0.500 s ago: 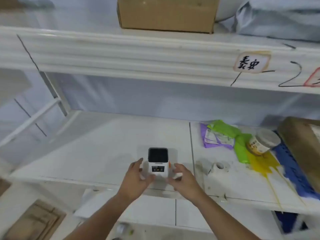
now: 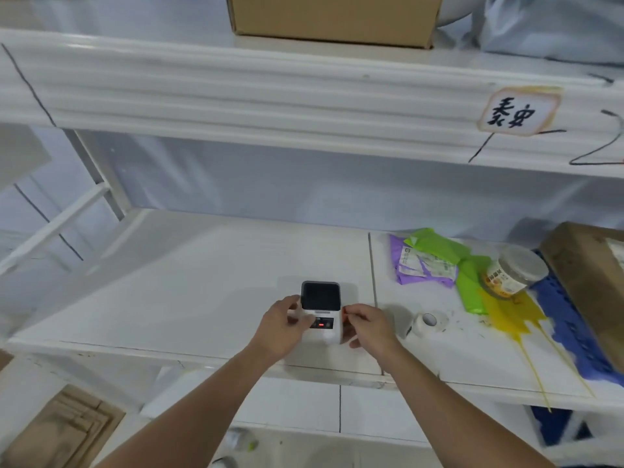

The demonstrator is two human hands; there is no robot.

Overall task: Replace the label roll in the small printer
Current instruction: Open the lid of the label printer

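Observation:
A small white printer (image 2: 321,312) with a dark lid panel and a red-lit display stands near the front edge of the white shelf (image 2: 189,285). My left hand (image 2: 283,329) grips its left side, thumb on the front by the display. My right hand (image 2: 368,327) holds its right side, fingertips at the orange tab on that edge. The lid looks closed. A white label roll (image 2: 426,323) lies on its side on the shelf, a hand's width right of my right hand.
Purple and green plastic bags (image 2: 435,261), a clear lidded jar (image 2: 513,271), yellow and blue sheets (image 2: 553,329) and a brown box (image 2: 594,282) crowd the shelf's right end. An upper shelf beam (image 2: 270,96) runs overhead with a cardboard box (image 2: 331,18) on it.
Both hands have closed in on the printer's sides; my left thumb now rests on its front and my right fingertips reach the orange tab. The display now glows red.

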